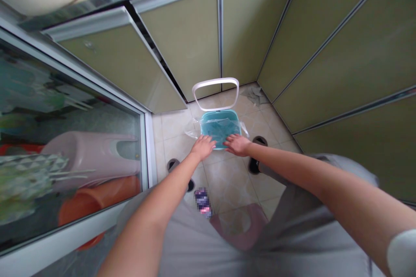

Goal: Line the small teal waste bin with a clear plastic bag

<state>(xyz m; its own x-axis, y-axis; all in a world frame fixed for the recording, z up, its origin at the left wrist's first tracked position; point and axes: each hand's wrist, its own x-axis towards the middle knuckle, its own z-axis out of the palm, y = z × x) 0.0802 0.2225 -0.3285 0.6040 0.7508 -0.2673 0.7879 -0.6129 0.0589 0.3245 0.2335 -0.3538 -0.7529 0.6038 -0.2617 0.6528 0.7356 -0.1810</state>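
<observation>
A light-blue trash bin point(237, 117) stands on the floor in front of me. Its white ring-shaped frame point(215, 81) is raised at the far side. A clear plastic bag point(194, 129) lies across the mouth, with loose edges spreading past both sides. At the near left corner of the rim, my left hand point(203, 147) is closed over the bag's edge. My right hand point(238, 144) does the same at the near right corner. Between the two hands a short stretch of the near rim shows. My fingertips and the exact grip are partly hidden.
Olive cabinets point(182, 39) line the far side and right; one cabinet door point(113, 56) on the left stands ajar. A grey cloth point(256, 95) lies in the floor corner. A glass door point(147, 151) is at left. Behind me sits a pink stool point(240, 233).
</observation>
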